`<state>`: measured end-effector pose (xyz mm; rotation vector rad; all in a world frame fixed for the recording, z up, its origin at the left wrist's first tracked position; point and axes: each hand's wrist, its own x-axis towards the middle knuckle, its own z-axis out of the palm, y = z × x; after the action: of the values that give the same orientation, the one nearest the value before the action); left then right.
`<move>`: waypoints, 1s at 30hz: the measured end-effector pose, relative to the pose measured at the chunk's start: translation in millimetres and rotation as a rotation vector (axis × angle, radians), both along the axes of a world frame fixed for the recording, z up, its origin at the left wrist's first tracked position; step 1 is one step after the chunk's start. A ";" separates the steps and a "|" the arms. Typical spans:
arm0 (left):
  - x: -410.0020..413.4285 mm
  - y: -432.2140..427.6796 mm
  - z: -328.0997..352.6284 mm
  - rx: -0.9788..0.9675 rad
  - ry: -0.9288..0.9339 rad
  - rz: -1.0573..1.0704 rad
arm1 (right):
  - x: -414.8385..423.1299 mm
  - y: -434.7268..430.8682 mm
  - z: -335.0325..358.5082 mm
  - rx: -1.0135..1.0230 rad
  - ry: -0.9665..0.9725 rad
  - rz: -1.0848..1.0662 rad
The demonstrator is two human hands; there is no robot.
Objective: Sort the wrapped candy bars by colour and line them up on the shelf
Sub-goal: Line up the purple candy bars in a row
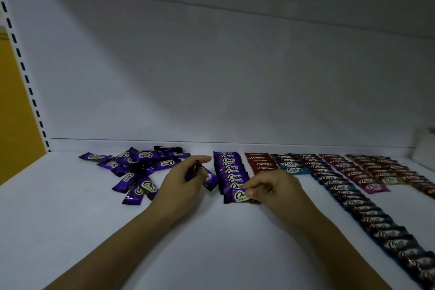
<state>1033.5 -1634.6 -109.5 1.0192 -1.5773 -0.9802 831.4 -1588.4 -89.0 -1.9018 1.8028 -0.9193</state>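
Purple is the colour in play. At centre frame the right hand (275,187) is down low, its grip narrow, fingertips pinching a purple bar (236,195) at the near end of the purple row (229,169) and setting it against the bar behind. Just left of centre, the left hand (186,178) has its grip curled round a second purple bar (210,180), forefinger straight out, held just above the shelf (70,219) as far as I can tell in this dim light. The loose purple pile (138,167) waits at middle left; the red row (260,163), blue row (353,198) and pink row (353,175) run off to the right.

Danger now: these wrappers are slick, glossy film, flat little pillows with crimped ends, and the row is shingled, each bar overlapping the next. Too hard a push from the right hand could slide the whole line back or skew it. The left hand's bar sits close to the row's side, so a careless swing could knock the middle bars out. Those crinkly ends may also snag and lift a neighbour.
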 end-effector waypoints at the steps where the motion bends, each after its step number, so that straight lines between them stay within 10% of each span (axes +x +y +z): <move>1: -0.1 -0.2 -0.2 -0.017 0.014 -0.003 | 0.9 -1.0 -1.6 -0.020 0.032 -0.003; 24: 0.5 4.9 8.6 0.090 0.213 0.104 | 3.6 -6.6 -12.4 -0.198 0.374 -0.035; 30: -3.9 15.5 14.5 0.082 0.191 -0.086 | 17.9 0.9 2.3 -0.162 -0.345 0.128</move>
<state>1029.6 -1619.1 -95.0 0.8905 -1.4418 -1.1744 849.3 -1587.6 -86.7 -1.7923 1.4280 -1.2882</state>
